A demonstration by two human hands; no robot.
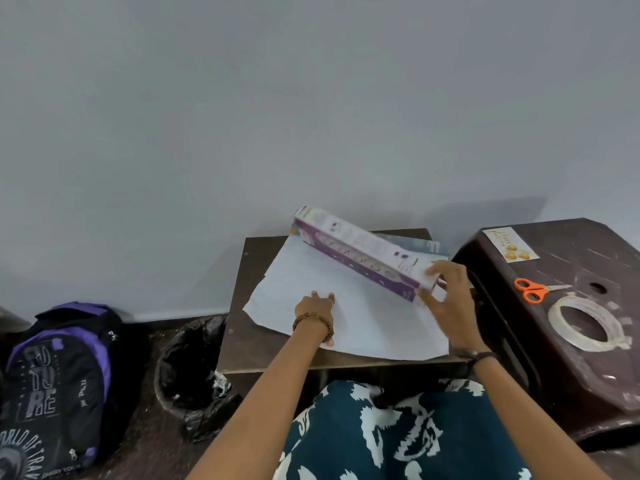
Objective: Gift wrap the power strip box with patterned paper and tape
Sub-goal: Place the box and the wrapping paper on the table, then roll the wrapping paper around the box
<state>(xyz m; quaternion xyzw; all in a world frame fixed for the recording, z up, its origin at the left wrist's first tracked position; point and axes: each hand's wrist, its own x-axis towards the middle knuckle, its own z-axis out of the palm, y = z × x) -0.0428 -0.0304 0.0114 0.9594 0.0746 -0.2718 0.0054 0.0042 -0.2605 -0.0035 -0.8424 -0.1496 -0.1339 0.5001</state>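
Note:
The long purple-and-white power strip box (360, 252) lies slantwise over the far part of the wrapping paper (367, 320), which is spread white side up on a small dark table (239, 306). My right hand (446, 299) grips the box's near right end, fingers over the top and thumb below. My left hand (317, 308) rests flat on the paper's left part, fingers straight. A roll of clear tape (585, 323) and orange-handled scissors (535, 289) lie on a brown plastic stool (571, 382) to the right.
A small card with gold decorations (510, 244) sits on the stool's far corner. A bin lined with a black bag (192, 368) stands left of the table, and a black-and-purple backpack (59, 382) lies further left. A grey wall runs behind.

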